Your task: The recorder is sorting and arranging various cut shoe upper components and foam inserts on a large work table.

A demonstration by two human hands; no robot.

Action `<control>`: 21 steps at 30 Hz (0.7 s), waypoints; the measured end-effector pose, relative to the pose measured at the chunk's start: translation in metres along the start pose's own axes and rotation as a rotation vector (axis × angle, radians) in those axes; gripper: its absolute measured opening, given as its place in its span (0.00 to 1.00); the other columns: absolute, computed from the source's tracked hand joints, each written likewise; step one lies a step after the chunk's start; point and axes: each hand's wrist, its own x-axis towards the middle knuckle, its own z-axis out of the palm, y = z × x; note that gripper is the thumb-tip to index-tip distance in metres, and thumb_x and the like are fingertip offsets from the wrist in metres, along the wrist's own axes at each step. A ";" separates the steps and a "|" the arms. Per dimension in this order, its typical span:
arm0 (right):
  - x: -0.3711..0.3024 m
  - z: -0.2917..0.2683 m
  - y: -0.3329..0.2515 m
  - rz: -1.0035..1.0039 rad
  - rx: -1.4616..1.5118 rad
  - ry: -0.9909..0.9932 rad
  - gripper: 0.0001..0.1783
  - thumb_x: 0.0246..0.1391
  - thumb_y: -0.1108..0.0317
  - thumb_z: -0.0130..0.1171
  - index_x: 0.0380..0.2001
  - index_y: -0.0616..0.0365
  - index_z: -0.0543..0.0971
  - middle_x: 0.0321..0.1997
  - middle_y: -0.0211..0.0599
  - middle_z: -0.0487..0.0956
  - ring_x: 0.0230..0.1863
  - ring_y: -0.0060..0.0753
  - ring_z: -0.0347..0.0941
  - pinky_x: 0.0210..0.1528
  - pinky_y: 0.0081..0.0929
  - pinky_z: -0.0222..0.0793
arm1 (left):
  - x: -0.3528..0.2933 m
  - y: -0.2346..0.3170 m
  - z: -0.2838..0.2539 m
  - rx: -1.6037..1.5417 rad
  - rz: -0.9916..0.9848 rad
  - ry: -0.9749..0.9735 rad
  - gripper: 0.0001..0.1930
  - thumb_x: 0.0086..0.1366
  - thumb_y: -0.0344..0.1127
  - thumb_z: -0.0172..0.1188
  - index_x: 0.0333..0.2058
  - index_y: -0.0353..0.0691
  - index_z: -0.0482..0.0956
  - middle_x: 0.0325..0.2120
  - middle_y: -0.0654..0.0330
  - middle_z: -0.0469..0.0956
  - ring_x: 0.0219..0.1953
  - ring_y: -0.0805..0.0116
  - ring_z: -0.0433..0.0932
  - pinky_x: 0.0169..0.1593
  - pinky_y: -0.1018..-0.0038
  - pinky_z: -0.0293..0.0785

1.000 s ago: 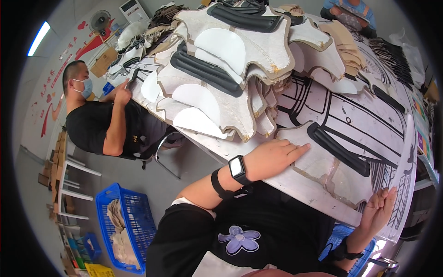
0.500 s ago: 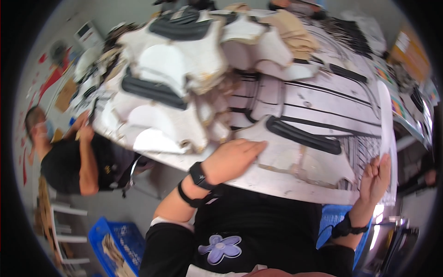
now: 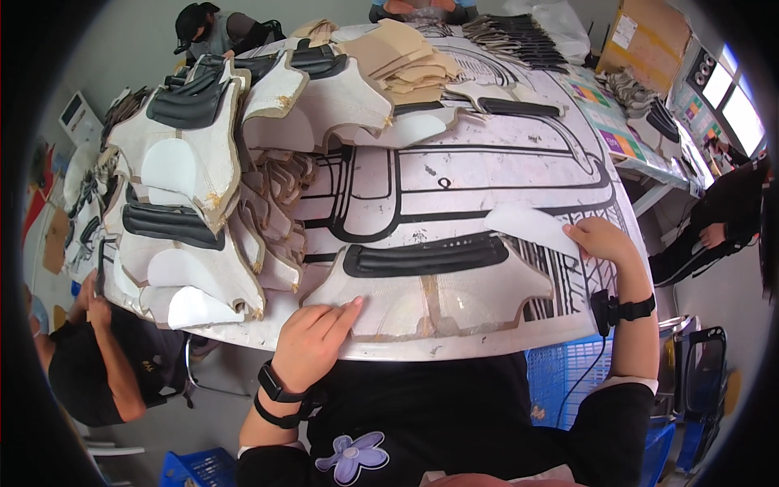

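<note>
An off-white shaped fabric panel (image 3: 487,299) with a black padded strip (image 3: 426,256) along its far edge lies at the table's front edge. My left hand (image 3: 312,341) rests flat on its left end, fingers outstretched. In my right hand (image 3: 607,242), a thin white curved sheet (image 3: 531,230) is pinched between thumb and fingers. The sheet is held at the panel's far right corner, its left end near the end of the black strip. A tan seam and a glossy patch run down the panel's middle.
Stacked similar panels (image 3: 174,154) rise at the left, with tan sheets (image 3: 410,61) behind. Dark strips (image 3: 515,40) lie at the far edge. A co-worker (image 3: 105,357) sits at left; others stand farther off. Blue crates (image 3: 560,381) are below the table (image 3: 487,174).
The white sheet has swung from upright at the right table edge to over the panel's far right corner. My left hand remains on the panel's left end. The view has turned right.
</note>
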 end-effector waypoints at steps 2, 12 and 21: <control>0.016 -0.007 -0.007 -0.120 -0.454 0.161 0.26 0.51 0.49 0.50 0.26 0.67 0.76 0.26 0.53 0.76 0.30 0.52 0.74 0.37 0.40 0.67 | -0.007 -0.003 0.004 -0.080 -0.077 0.053 0.22 0.45 0.27 0.55 0.44 0.40 0.74 0.25 0.63 0.74 0.30 0.67 0.72 0.34 0.73 0.70; 0.142 -0.022 -0.059 -0.285 -0.835 0.332 0.14 0.48 0.61 0.52 0.33 0.60 0.77 0.43 0.43 0.75 0.43 0.45 0.71 0.43 0.38 0.68 | -0.021 -0.006 0.002 -0.171 -0.079 0.277 0.22 0.36 0.26 0.52 0.37 0.37 0.75 0.21 0.59 0.73 0.24 0.61 0.73 0.29 0.69 0.69; 0.176 -0.003 -0.056 -0.441 -0.561 0.349 0.17 0.47 0.71 0.47 0.41 0.61 0.74 0.55 0.42 0.66 0.51 0.44 0.66 0.53 0.38 0.61 | -0.021 -0.005 0.008 -0.141 -0.135 0.312 0.18 0.37 0.25 0.52 0.33 0.37 0.75 0.16 0.61 0.69 0.18 0.63 0.70 0.24 0.72 0.65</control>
